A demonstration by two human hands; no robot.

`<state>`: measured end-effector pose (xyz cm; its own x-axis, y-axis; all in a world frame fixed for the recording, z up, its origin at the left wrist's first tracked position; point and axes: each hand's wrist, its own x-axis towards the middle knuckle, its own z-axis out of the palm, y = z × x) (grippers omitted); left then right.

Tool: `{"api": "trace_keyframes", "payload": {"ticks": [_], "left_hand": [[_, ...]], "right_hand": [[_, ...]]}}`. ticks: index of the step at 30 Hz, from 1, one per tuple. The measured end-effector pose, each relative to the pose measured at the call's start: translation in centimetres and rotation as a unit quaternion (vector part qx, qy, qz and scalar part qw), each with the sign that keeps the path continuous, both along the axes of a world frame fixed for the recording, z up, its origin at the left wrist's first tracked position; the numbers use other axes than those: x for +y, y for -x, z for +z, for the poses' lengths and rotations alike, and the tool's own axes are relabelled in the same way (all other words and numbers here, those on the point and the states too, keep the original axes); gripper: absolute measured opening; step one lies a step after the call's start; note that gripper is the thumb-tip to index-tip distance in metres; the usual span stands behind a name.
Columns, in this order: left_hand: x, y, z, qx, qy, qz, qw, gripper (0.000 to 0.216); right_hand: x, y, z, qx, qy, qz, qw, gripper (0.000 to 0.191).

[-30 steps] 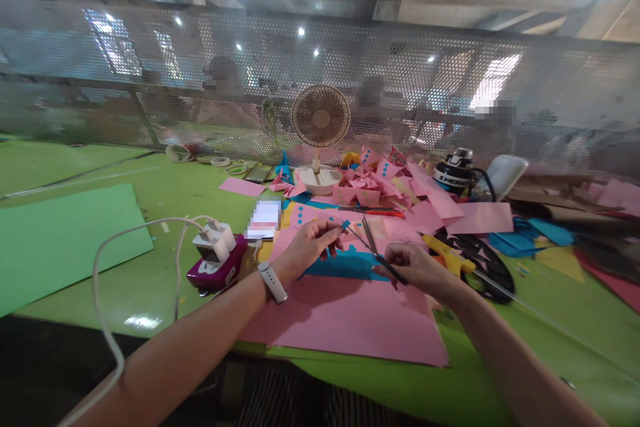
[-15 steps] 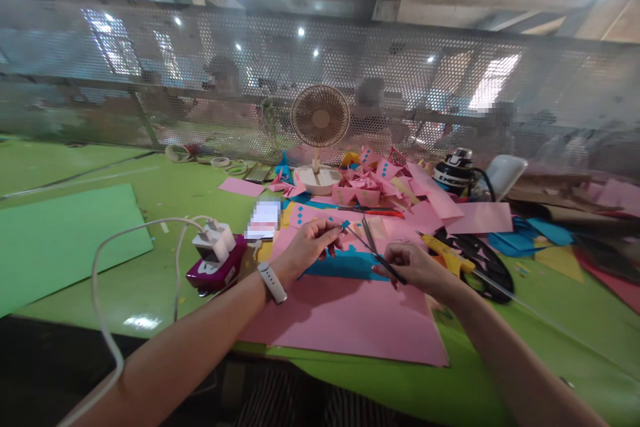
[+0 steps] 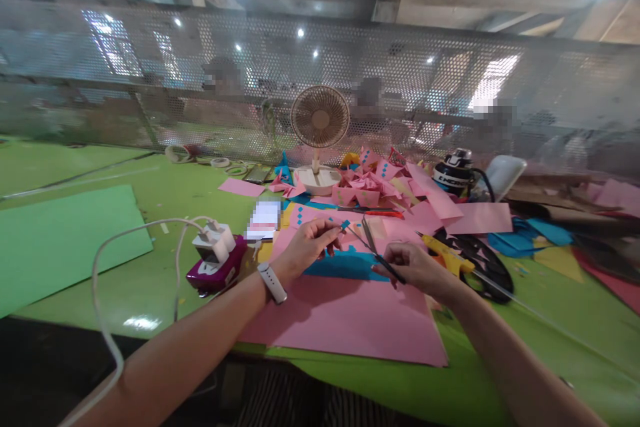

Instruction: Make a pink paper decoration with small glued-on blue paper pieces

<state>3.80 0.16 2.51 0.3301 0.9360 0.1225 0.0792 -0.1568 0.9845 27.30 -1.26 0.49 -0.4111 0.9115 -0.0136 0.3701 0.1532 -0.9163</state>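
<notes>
Between the fingertips of my left hand [image 3: 317, 240] is a small blue paper piece [image 3: 345, 224], pinched at one end. My right hand [image 3: 407, 263] is closed on a pair of dark scissors [image 3: 376, 250], whose blades are spread and point up and left. One blade tip lies close to the blue piece; I cannot tell whether they touch. Beneath both hands a blue paper strip [image 3: 340, 265] with an uneven upper edge rests on a large pink paper sheet [image 3: 350, 320].
Beyond the hands stand a small fan [image 3: 320, 117] and a heap of pink cut paper [image 3: 367, 183]. At left are a purple power block [image 3: 215, 273] with a white cable and a phone [image 3: 264, 220]. A yellow glue gun [image 3: 447, 255] and a black bottle [image 3: 453, 173] are at right.
</notes>
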Motion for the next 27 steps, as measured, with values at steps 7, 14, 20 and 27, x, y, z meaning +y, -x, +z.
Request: {"api": "trace_keyframes", "payload": {"ticks": [7, 14, 20, 27], "left_hand": [[0.1, 0.1, -0.2, -0.003, 0.002, -0.008, 1.0, 0.024], [0.2, 0.2, -0.4, 0.004, -0.003, -0.015, 1.0, 0.025], [0.1, 0.1, -0.2, -0.009, -0.005, -0.008, 1.0, 0.025], [0.2, 0.0, -0.1, -0.039, -0.022, 0.013, 0.999, 0.024]], "right_hand": [[-0.1, 0.1, 0.4, -0.005, -0.007, -0.011, 1.0, 0.037], [-0.2, 0.2, 0.4, -0.003, -0.002, -0.014, 1.0, 0.038], [-0.6, 0.3, 1.0, 0.015, 0.019, -0.027, 0.999, 0.038], [-0.6, 0.0, 1.2, 0.016, 0.02, 0.014, 1.0, 0.037]]}}
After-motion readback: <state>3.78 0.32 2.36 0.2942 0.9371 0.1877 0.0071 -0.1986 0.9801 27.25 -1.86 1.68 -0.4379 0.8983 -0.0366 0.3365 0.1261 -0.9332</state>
